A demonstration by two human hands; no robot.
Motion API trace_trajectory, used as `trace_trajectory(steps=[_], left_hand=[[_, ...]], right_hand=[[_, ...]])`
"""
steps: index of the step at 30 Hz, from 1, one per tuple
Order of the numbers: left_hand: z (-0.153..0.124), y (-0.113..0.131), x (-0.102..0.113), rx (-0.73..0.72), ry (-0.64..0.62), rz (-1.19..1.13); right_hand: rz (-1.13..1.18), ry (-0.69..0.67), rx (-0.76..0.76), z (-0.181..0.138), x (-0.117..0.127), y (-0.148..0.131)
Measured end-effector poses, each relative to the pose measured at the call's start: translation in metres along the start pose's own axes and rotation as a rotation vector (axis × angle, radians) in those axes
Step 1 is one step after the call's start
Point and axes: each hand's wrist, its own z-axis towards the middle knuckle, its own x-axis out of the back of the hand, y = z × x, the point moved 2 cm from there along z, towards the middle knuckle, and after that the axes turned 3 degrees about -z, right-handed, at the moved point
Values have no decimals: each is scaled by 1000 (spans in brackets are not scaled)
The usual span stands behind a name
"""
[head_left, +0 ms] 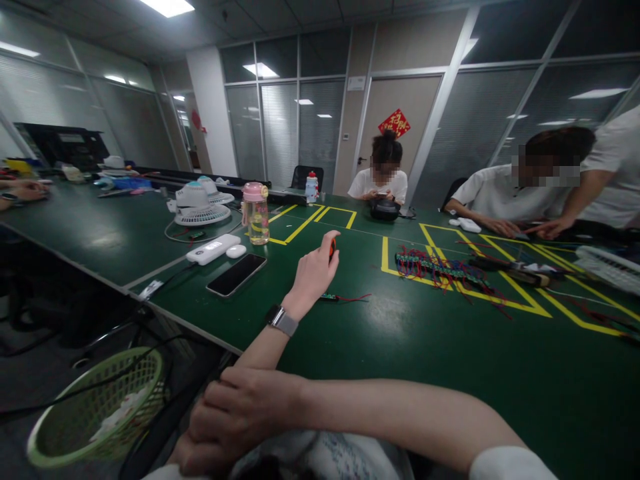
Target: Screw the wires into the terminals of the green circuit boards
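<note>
My left hand (314,272), with a grey watch (281,320) on its wrist, is raised just above the green table (400,333). Its fingers are closed round a small red object (332,248) that I cannot name. A small green part with red wires (336,297) lies on the table right beside that hand. My right arm crosses in front of me, and my right hand (235,413) rests with curled fingers on my left arm near the elbow. A pile of similar red-wired parts (440,270) lies inside a yellow-taped box to the right.
A black phone (236,274), white power bank (213,249), pink-lidded bottle (256,213) and two small fans (197,203) stand to the left. A green mesh basket (95,413) sits below the table edge. Other people (383,180) sit and lean at the far and right sides.
</note>
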Motion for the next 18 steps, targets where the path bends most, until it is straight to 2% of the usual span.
trace_trajectory(steps=[10, 18], left_hand=[[-3, 1, -4, 12, 22, -48], [-2, -3, -5, 38, 5, -143]], right_hand=[[20, 69, -21, 1, 11, 0], [34, 37, 63, -1, -2, 0]])
